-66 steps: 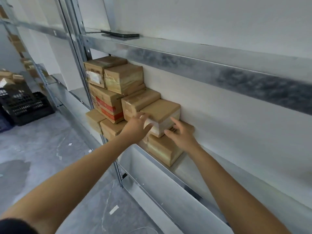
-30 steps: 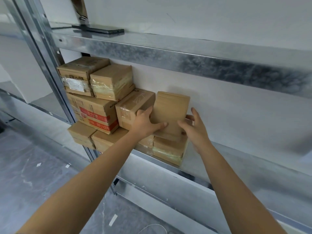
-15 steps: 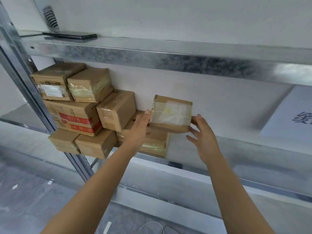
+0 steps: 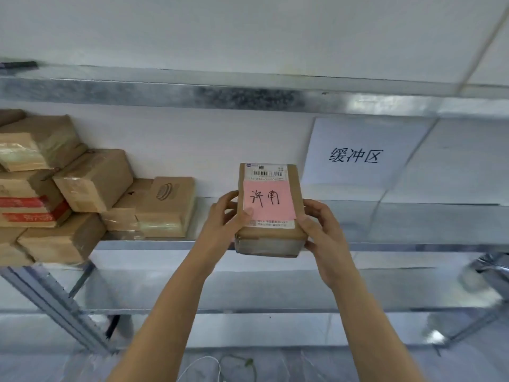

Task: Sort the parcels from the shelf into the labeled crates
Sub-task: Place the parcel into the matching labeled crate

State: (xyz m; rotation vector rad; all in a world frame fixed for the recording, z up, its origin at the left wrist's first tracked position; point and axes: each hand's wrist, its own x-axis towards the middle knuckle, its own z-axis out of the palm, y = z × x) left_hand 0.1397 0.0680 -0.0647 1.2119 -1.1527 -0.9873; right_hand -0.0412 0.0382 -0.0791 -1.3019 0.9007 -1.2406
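Parcel [image 4: 271, 232] was held up just in front of the shelf [image 4: 413, 246], pink note [image 4: 265, 199] facing out. Left hand [image 4: 223, 216] and right hand [image 4: 322, 227] pinched its long sides, thumbs on the front, fingers curled round the edges. Looked light, stiff, with slick tape, so the side grip seemed right. Other boxes [image 4: 96, 186] sat stacked to the left.

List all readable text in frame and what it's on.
"缓冲区": printed on the white paper sign on the wall.
"济南": handwritten on the pink note stuck on the held parcel.
Shipping label above the note: barcode and print too small to read.
Red tape on a box at left: characters blurred.
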